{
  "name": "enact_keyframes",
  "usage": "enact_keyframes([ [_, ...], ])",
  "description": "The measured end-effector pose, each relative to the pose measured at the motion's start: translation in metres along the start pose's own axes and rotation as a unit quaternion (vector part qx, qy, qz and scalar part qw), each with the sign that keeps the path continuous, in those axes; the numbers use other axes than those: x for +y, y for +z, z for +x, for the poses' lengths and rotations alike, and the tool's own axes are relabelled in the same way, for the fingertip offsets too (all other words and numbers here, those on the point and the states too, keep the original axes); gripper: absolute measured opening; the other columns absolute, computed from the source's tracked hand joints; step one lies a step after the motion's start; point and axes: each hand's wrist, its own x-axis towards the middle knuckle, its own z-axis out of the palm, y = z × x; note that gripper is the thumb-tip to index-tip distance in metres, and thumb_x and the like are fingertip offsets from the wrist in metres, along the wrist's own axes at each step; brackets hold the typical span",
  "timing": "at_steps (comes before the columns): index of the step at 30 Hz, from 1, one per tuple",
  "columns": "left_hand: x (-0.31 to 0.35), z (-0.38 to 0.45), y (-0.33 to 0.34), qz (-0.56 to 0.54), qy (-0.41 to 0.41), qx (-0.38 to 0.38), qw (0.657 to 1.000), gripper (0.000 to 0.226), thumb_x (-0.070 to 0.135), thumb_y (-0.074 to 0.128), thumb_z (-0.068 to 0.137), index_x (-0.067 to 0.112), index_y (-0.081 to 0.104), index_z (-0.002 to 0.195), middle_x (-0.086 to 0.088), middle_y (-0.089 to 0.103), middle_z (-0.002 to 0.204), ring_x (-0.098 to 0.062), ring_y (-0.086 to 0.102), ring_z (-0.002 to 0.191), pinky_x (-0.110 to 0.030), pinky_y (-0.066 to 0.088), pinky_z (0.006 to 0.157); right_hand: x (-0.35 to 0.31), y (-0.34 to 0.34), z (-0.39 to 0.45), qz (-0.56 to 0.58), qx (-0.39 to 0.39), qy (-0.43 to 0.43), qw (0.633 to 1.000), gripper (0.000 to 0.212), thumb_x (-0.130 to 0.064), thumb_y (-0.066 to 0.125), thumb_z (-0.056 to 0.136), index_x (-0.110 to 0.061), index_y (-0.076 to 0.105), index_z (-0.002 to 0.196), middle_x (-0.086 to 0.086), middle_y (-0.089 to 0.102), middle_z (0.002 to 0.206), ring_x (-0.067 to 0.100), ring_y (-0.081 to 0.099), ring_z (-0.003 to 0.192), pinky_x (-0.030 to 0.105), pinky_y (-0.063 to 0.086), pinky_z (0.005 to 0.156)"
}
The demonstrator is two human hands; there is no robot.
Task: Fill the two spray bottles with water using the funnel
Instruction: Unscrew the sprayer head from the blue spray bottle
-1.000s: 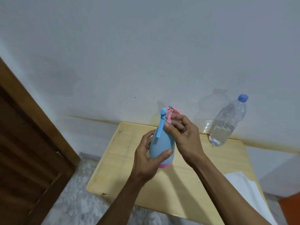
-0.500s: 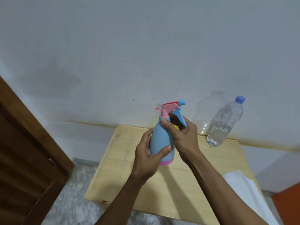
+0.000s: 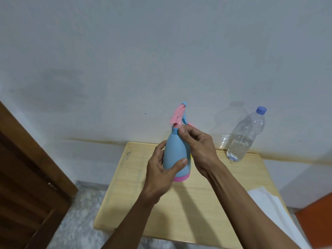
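Observation:
A blue spray bottle [image 3: 175, 153] with a pink base stands upright on the wooden table [image 3: 197, 203]. Its pink and blue spray head [image 3: 178, 115] sits on the neck. My left hand [image 3: 161, 169] wraps the bottle's body from the left. My right hand [image 3: 199, 146] pinches the collar at the neck with fingertips. A bit of yellow and pink shows behind my right hand; I cannot tell what it is. A clear water bottle [image 3: 242, 139] with a blue cap stands at the table's far right, about a third full. No funnel shows.
A white cloth or paper [image 3: 273, 211] lies over the table's right front edge. A brown wooden door [image 3: 27, 186] is at the left. A white wall runs behind the table. Speckled floor lies below, with an orange surface [image 3: 318, 218] at the lower right.
The spray head has turned on the neck, its nozzle swinging from pointing right to pointing away. My right fingers have shifted on the collar. My left hand keeps its hold.

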Motion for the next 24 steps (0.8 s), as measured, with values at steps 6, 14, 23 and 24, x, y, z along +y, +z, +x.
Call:
enact_keyframes([
  [6,-0.005,0.003,-0.010,0.016,-0.001,0.007,1.000,0.071,0.023,0.089,0.075,0.037,0.052,0.133,0.007,0.066,0.126,-0.014,0.067,0.113,-0.036,0.061,0.086,-0.002,0.008,-0.003,-0.103,0.004,-0.051,0.993,0.019,-0.032,0.064,0.099,-0.021,0.074,0.112,-0.008,0.076,0.107,-0.007,0.067,0.099,0.018,0.054,0.085],
  [14,-0.009,0.006,-0.021,0.031,0.018,0.016,0.999,0.068,0.018,0.091,0.073,0.035,0.055,0.129,0.014,0.067,0.120,-0.010,0.067,0.111,-0.036,0.061,0.088,0.004,0.023,-0.002,-0.257,0.073,-0.109,0.957,0.027,-0.037,0.080,0.084,-0.027,0.072,0.107,-0.012,0.073,0.099,0.009,0.065,0.096,0.030,0.052,0.083],
  [23,-0.026,0.012,-0.042,0.079,0.028,0.011,0.996,0.077,0.022,0.093,0.071,0.029,0.055,0.137,0.016,0.063,0.127,-0.006,0.063,0.114,-0.034,0.059,0.092,0.008,0.040,-0.006,-0.297,0.104,-0.096,0.944,0.032,-0.042,0.082,0.081,-0.022,0.074,0.105,-0.011,0.070,0.091,0.010,0.065,0.090,0.035,0.055,0.082],
  [24,-0.028,0.013,-0.044,0.080,0.025,0.007,0.996,0.076,0.023,0.093,0.070,0.029,0.055,0.136,0.017,0.064,0.127,-0.006,0.063,0.114,-0.035,0.059,0.092,0.007,0.041,-0.006,-0.297,0.108,-0.096,0.944,0.032,-0.043,0.080,0.082,-0.022,0.074,0.106,-0.010,0.072,0.093,0.012,0.065,0.091,0.041,0.056,0.084],
])
